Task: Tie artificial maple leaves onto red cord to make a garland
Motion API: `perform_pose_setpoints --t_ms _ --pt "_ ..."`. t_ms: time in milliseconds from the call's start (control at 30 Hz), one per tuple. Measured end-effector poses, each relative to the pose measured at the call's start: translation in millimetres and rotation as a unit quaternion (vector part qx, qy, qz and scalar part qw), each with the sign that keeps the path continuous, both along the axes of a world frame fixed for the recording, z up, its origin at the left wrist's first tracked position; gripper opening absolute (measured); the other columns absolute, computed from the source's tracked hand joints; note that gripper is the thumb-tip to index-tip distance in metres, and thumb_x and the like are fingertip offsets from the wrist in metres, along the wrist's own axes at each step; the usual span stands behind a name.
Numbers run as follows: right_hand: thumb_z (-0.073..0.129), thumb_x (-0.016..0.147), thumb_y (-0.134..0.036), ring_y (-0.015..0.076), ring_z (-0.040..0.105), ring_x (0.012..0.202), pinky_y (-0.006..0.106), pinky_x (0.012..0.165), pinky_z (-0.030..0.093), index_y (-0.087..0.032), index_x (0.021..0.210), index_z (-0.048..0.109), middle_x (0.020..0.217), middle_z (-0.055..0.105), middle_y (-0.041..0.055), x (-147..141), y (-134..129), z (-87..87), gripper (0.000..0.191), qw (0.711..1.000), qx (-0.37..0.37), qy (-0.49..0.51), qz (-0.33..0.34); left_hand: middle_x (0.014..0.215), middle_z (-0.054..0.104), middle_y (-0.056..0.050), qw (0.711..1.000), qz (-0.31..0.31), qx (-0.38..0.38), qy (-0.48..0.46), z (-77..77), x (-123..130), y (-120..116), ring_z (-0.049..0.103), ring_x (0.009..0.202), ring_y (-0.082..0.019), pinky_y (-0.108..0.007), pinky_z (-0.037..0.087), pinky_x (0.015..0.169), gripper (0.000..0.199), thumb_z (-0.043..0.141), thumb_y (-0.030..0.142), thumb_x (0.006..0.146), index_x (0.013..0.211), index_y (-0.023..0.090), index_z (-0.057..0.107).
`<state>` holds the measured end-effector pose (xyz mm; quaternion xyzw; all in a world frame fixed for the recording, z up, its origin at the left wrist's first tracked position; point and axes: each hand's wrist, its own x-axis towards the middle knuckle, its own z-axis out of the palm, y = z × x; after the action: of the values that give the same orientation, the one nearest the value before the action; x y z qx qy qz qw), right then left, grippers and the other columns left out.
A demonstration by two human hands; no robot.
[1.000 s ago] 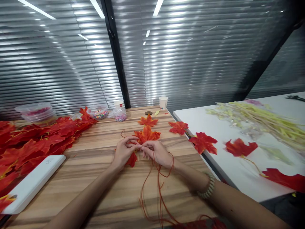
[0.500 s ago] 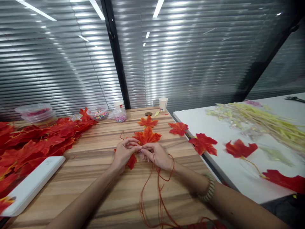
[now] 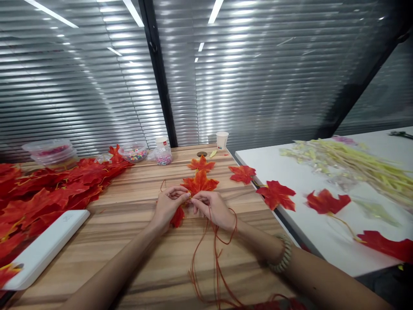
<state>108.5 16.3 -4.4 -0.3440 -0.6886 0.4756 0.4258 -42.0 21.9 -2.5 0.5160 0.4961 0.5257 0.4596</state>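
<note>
My left hand (image 3: pixel 169 206) is closed in a pinch, its thumb and index finger at the yellowish stem of an orange-red artificial maple leaf (image 3: pixel 200 183). Close beside it, my right hand (image 3: pixel 215 209) pinches thin reddish-brown cord (image 3: pixel 217 249), whose long strands hang from the palm and trail over the wooden table toward me. One loop of the cord curves around near the right wrist. The fingertips almost meet, and the exact spot where cord and stem come together is too small to make out. Beneath my left hand lies another red maple leaf (image 3: pixel 177 217), partly covered.
A heap of red leaves (image 3: pixel 64 185) and a white power bank (image 3: pixel 48 249) lie left. Behind stand plastic tubs (image 3: pixel 48 153), bead containers (image 3: pixel 134 153) and paper cups (image 3: pixel 222 140). Strung leaves (image 3: pixel 276 194) cross onto the white table (image 3: pixel 258 161), which bears yellow strips (image 3: pixel 358 165).
My fingertips have drawn slightly apart, and a bit of yellowish stem shows at the left ones. The whole view has shifted a little; the leaves and cord lie much as before.
</note>
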Motion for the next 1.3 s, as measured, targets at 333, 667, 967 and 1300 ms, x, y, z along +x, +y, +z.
perform_pose_setpoints --t_ms 333,667,967,1300 --pt "0.052 0.079 -0.041 0.0069 0.046 0.046 0.018 0.044 0.036 -0.012 0.070 0.058 0.055 0.055 0.0004 -1.6 2.9 -2.8 0.031 0.999 -0.030 -0.003 0.022 0.062 0.063 -0.001 0.999 0.019 0.018 0.025 -0.2 2.3 -0.8 0.058 0.053 -0.012 -0.022 0.045 0.051 0.025 0.071 0.034 0.059 0.068 0.013 0.061" --pt "0.047 0.082 -0.034 0.0067 0.044 0.046 0.018 0.045 0.035 -0.012 0.064 0.056 0.055 0.054 0.0004 -0.5 4.9 -5.1 0.030 0.999 -0.006 -0.029 0.036 0.064 0.064 -0.002 0.999 0.029 0.023 0.036 -0.5 0.6 1.8 0.059 0.057 -0.013 -0.022 0.046 0.054 0.024 0.072 0.032 0.058 0.067 0.013 0.062" --pt "0.044 0.084 -0.031 0.0074 0.045 0.047 0.019 0.048 0.036 -0.013 0.062 0.056 0.055 0.054 0.0003 0.5 4.0 -4.5 0.031 0.998 0.021 -0.049 0.037 0.066 0.064 -0.002 0.998 0.019 0.034 0.051 -0.7 1.2 2.0 0.059 0.058 -0.013 -0.022 0.046 0.055 0.023 0.072 0.031 0.057 0.067 0.013 0.062" --pt "0.043 0.083 -0.026 0.0071 0.046 0.047 0.018 0.048 0.036 -0.012 0.061 0.056 0.056 0.055 0.0006 2.2 3.7 -3.9 0.028 0.997 0.027 -0.063 0.043 0.066 0.065 -0.002 0.996 0.006 0.050 0.080 0.4 1.3 2.4 0.059 0.061 -0.013 -0.022 0.047 0.058 0.020 0.070 0.030 0.059 0.067 0.013 0.062"
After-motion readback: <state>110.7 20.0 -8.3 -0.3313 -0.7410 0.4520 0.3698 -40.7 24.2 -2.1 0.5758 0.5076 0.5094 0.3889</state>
